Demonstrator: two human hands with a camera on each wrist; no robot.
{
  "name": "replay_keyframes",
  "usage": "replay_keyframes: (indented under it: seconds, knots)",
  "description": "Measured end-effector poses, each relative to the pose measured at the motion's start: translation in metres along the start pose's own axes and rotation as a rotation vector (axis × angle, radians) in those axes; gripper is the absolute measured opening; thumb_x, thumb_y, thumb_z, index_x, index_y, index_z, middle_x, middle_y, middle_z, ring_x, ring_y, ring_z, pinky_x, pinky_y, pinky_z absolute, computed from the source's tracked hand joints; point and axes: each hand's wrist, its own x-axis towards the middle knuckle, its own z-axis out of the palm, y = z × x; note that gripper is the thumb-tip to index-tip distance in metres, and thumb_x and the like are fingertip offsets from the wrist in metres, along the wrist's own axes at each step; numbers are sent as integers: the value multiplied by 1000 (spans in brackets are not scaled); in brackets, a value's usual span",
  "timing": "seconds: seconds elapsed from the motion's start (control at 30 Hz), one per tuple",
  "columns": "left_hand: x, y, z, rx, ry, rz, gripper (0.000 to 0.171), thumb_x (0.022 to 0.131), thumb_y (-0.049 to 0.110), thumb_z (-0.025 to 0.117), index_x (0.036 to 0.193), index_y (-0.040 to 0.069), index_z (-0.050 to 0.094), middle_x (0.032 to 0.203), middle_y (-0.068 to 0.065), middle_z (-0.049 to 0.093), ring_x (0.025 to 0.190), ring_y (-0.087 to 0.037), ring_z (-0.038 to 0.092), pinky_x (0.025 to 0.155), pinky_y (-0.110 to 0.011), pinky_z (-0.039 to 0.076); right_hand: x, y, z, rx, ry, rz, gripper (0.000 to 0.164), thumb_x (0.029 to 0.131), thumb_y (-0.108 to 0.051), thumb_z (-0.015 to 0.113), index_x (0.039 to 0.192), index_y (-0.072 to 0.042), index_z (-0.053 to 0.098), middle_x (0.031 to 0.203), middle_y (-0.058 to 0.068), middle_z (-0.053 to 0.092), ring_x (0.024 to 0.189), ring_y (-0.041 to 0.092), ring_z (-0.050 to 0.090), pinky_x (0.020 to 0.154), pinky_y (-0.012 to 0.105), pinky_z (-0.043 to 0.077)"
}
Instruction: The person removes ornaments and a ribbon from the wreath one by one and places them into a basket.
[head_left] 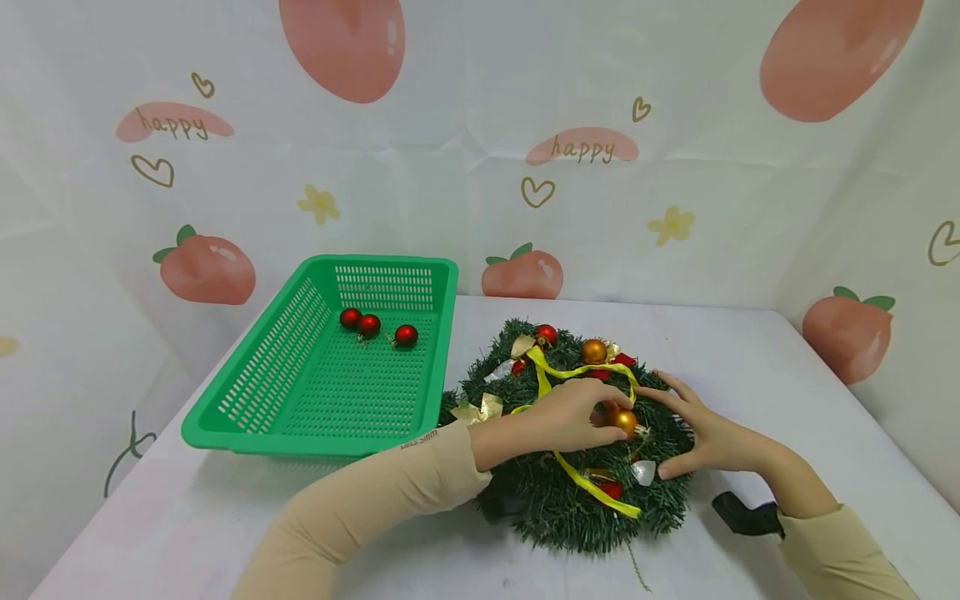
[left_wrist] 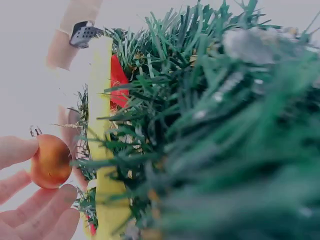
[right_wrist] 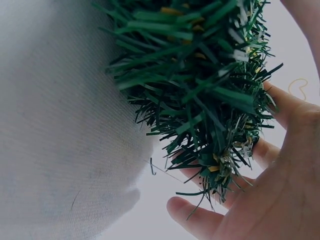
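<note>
An orange-gold bauble (head_left: 622, 422) is pinched between the thumb and fingers of my left hand (head_left: 576, 414), over the right part of a green tinsel wreath (head_left: 577, 517). In the left wrist view the bauble (left_wrist: 51, 161) shows its metal cap at the top. My right hand (head_left: 716, 437) rests spread against the wreath's right edge, its fingers and thumb touching the tinsel (right_wrist: 200, 100). A yellow ribbon (head_left: 581, 479), a second gold bauble (head_left: 594, 351), a red bauble (head_left: 547, 334) and silver and gold bits sit on the wreath.
To the left stands a green plastic basket (head_left: 322, 444) with three red baubles (head_left: 406, 336) inside. It sits close against the wreath's left side. A black strap (head_left: 746, 514) is by the right wrist. Behind the white table (head_left: 750, 350) hangs a printed cloth (head_left: 465, 167).
</note>
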Motion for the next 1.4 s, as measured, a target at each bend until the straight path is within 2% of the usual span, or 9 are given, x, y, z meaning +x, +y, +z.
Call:
replay_keyframes:
  seconds: [0.3,0.63,0.83,1.03,1.27,1.4]
  knots:
    - [-20,-6,-8,-102,-2,-35,34,91,18,61,124,10,58,111,-5,65,96,-15,66,75,-9,47,1,0,0,-14,-2,-5,96,69,-24,82,147,-18,25,148,34,-2,128,63,11,79,80,30]
    - [-45,-7,-22,-140,32,-36,33,89,15,63,122,10,60,110,-5,63,93,-17,67,76,-13,51,1,1,0,-16,-1,-1,97,69,-25,82,147,-19,24,149,33,-3,129,63,10,80,79,30]
    - [-61,-10,-34,-164,69,-40,32,88,15,64,119,10,61,110,-3,63,87,-15,66,76,-17,52,1,1,0,-16,1,-7,98,69,-25,82,147,-20,24,149,32,-3,129,63,9,80,78,30]
    - [-75,-15,-46,-185,114,-44,33,88,13,64,120,8,60,114,-6,61,89,-17,67,82,-31,55,1,2,0,-12,7,-1,97,69,-26,82,147,-20,25,150,30,-3,129,62,10,80,78,30]
    - [-91,-22,-62,-215,186,-87,36,87,15,65,122,9,59,117,-7,61,94,-19,68,80,-27,56,0,3,2,-14,19,2,96,68,-25,82,147,-18,26,149,33,-3,129,63,9,80,79,29]
    - [-102,-28,-72,-202,227,-118,39,87,17,66,125,10,58,121,-6,61,96,-20,67,85,-31,55,0,4,2,-13,20,-2,96,69,-25,82,147,-17,26,149,32,-3,129,63,9,80,79,29]
